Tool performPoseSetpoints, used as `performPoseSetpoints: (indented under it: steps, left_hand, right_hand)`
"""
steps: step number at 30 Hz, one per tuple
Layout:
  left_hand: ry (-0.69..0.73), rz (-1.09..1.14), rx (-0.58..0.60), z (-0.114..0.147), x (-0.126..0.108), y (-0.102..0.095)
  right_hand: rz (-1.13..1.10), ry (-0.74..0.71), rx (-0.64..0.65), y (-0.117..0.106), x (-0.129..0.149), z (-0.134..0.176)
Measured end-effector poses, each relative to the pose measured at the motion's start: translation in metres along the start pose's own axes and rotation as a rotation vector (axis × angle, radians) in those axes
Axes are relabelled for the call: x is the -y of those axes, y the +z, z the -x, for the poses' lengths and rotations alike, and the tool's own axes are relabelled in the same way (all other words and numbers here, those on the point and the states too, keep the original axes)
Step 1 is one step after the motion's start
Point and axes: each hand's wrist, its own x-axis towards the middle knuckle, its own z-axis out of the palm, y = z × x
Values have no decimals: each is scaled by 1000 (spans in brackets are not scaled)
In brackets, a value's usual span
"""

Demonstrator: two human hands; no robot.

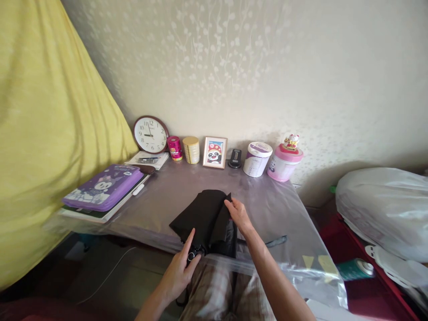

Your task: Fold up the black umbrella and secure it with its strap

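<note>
A black folding umbrella (203,218), its loose fabric in folds, lies at the front edge of the table. My left hand (182,272) grips the umbrella by its handle end, index finger along the cloth and thumb below a round metallic ring. At the upper right of the bundle, my right hand (239,214) pinches a flap of the black fabric between thumb and fingers. A dark strap (277,241) sticks out to the right, passing beneath my right forearm. Part of the handle is hidden by my left hand.
Along the wall stand a clock (151,134), a magenta can (174,148), a yellow canister (191,150), a framed panda picture (215,152) and two tubs (257,159). A purple case (103,187) lies on books at left. Plastic sheeting covers the table (267,200).
</note>
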Motion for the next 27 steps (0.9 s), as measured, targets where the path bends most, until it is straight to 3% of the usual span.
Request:
performPoseSetpoints:
  steps: [7,15,20,27]
  left_hand:
    - [79,-51,16,-5,10,4]
    - [102,-110,25,-8,23,8]
    - [44,-178,11,-8,25,9]
    - [61,-18,-55,-2,9,7]
  right_hand:
    - [-136,90,52,21,4,-8]
    - [-173,91,84,42,1,-15]
    - [-114,-47,138,44,-3,-12]
    - [307,-539,124,50,-13,8]
